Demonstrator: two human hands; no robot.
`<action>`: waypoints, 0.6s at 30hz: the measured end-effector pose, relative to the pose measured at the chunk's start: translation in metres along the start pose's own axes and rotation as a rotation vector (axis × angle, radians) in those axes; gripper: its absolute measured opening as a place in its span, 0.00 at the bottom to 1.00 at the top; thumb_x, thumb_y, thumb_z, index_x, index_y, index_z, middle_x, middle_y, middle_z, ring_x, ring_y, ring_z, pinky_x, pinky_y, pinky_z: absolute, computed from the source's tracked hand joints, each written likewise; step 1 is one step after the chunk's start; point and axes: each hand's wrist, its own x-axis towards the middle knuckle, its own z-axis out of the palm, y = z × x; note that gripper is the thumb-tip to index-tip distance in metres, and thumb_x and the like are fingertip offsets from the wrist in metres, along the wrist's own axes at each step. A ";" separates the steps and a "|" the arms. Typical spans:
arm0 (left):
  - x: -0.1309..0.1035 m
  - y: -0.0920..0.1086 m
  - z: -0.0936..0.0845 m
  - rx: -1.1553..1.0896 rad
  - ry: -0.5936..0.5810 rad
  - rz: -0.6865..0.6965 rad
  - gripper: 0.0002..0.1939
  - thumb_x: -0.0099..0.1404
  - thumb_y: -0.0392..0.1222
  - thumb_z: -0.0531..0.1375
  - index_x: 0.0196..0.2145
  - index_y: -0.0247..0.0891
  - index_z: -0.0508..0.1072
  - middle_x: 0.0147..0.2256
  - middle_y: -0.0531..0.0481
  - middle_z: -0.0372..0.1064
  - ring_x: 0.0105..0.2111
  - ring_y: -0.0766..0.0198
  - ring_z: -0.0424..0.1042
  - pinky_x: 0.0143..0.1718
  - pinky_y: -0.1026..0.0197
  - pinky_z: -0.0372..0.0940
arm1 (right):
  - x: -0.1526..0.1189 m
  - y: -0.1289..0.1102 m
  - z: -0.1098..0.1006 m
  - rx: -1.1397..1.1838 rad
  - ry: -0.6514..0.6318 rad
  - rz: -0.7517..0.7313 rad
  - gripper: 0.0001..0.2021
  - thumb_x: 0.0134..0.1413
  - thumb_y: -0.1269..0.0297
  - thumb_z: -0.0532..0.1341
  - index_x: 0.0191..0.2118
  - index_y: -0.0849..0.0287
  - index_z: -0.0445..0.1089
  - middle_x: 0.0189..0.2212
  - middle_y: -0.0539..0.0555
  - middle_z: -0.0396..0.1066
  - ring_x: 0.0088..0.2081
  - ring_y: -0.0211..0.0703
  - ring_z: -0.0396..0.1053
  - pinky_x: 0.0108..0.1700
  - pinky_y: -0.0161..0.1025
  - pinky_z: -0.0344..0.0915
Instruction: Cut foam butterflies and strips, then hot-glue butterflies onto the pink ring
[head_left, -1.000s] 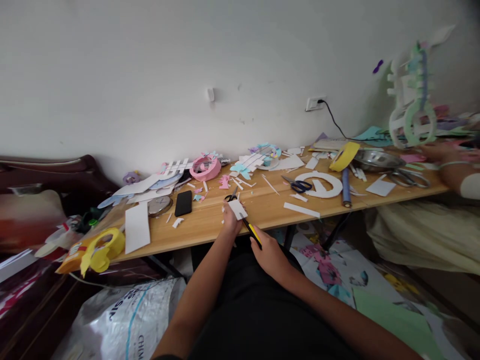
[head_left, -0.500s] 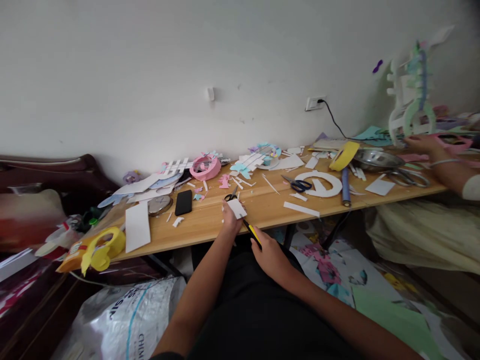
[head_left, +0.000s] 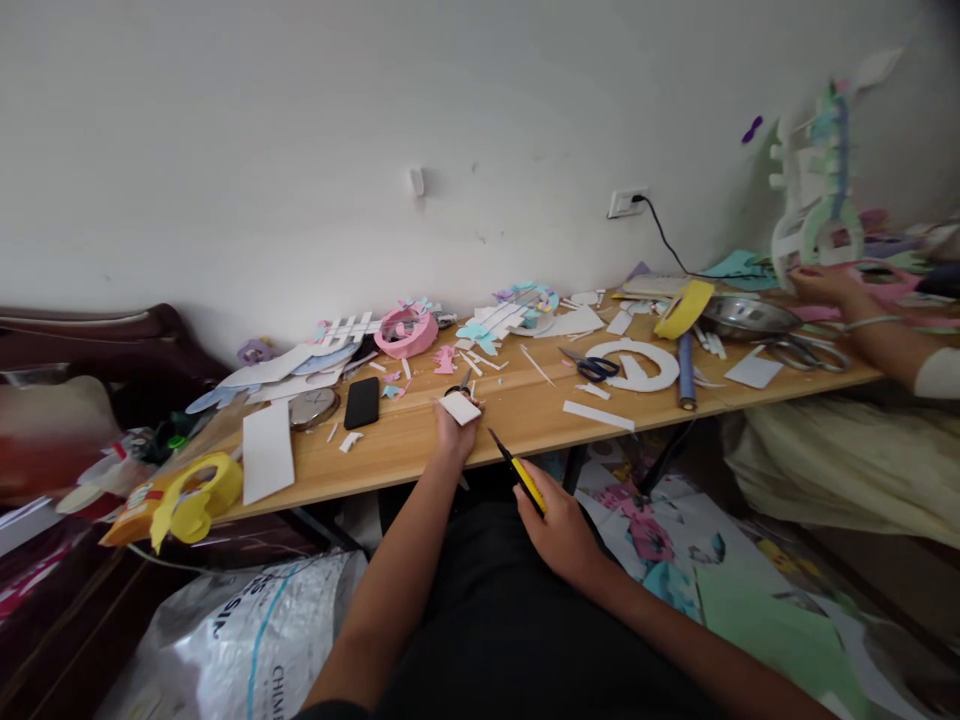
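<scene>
My left hand (head_left: 454, 440) is closed around a small white foam-board piece (head_left: 459, 407), held over the front edge of the wooden table (head_left: 405, 455). A yellow-and-black utility knife (head_left: 526, 483) is gripped in my right hand (head_left: 556, 520). Its blade points up and left, apart from the white piece. Just beyond my left hand lies a small pair of scissors (head_left: 459, 386), partly hidden by the piece. Farther right, dark-handled scissors (head_left: 597, 368) rest against a white ring (head_left: 660, 367). A white strip (head_left: 598, 415) is near the table's front edge.
A black phone (head_left: 362, 403), a white board (head_left: 268, 452) and yellow tape (head_left: 199, 497) are to the left. Pink tape (head_left: 406, 330) and scraps lie behind. At right stand a metal bowl (head_left: 750, 316) and a blue roll (head_left: 686, 372); another person's hand (head_left: 821, 284) holds a white-and-green structure (head_left: 817, 225).
The knife has moved away from the white piece, down and to the right, with my right hand. My left hand has tilted the piece flatter. The view has shifted slightly.
</scene>
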 end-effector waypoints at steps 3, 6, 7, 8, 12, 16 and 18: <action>-0.003 0.001 -0.001 -0.003 -0.020 -0.049 0.30 0.73 0.61 0.41 0.35 0.38 0.72 0.33 0.41 0.72 0.34 0.56 0.75 0.38 0.52 0.71 | 0.002 0.000 0.003 0.021 -0.016 0.032 0.20 0.65 0.61 0.54 0.60 0.59 0.67 0.55 0.62 0.73 0.56 0.52 0.71 0.60 0.51 0.68; -0.003 0.004 -0.002 -0.017 -0.034 -0.081 0.30 0.73 0.62 0.40 0.35 0.38 0.72 0.29 0.44 0.69 0.29 0.59 0.72 0.35 0.53 0.71 | 0.003 0.001 0.004 0.038 -0.029 0.049 0.20 0.64 0.61 0.54 0.59 0.60 0.68 0.54 0.62 0.73 0.56 0.52 0.72 0.60 0.50 0.68; -0.003 0.005 -0.002 -0.023 -0.041 -0.090 0.31 0.72 0.63 0.39 0.34 0.38 0.72 0.26 0.45 0.67 0.26 0.61 0.69 0.33 0.55 0.70 | 0.003 0.001 0.004 0.041 -0.034 0.051 0.20 0.64 0.61 0.54 0.59 0.60 0.68 0.54 0.62 0.73 0.56 0.52 0.72 0.60 0.50 0.68; -0.003 0.005 -0.002 -0.029 -0.053 -0.099 0.33 0.71 0.65 0.39 0.34 0.38 0.71 0.24 0.47 0.64 0.23 0.63 0.65 0.29 0.58 0.68 | 0.003 0.001 0.004 0.043 -0.036 0.052 0.20 0.64 0.61 0.54 0.58 0.61 0.68 0.54 0.62 0.73 0.56 0.51 0.72 0.60 0.50 0.68; -0.003 0.007 -0.002 -0.035 -0.109 -0.147 0.32 0.68 0.68 0.45 0.35 0.36 0.72 0.21 0.53 0.56 0.17 0.68 0.53 0.18 0.65 0.55 | 0.003 0.002 0.004 0.040 -0.043 0.051 0.20 0.64 0.62 0.54 0.58 0.61 0.68 0.54 0.62 0.73 0.55 0.51 0.72 0.59 0.50 0.68; -0.004 0.006 -0.002 -0.019 -0.146 -0.191 0.22 0.73 0.56 0.50 0.38 0.35 0.73 0.21 0.54 0.55 0.17 0.69 0.52 0.17 0.67 0.52 | 0.003 0.002 0.004 0.040 -0.039 0.044 0.20 0.64 0.62 0.54 0.58 0.61 0.69 0.53 0.62 0.74 0.54 0.52 0.73 0.58 0.50 0.69; -0.005 0.005 -0.002 -0.015 -0.158 -0.191 0.23 0.73 0.56 0.49 0.40 0.35 0.73 0.21 0.54 0.56 0.17 0.69 0.53 0.18 0.67 0.53 | 0.003 0.003 0.005 0.041 -0.034 0.041 0.20 0.64 0.62 0.55 0.58 0.60 0.69 0.53 0.62 0.74 0.54 0.52 0.73 0.58 0.50 0.69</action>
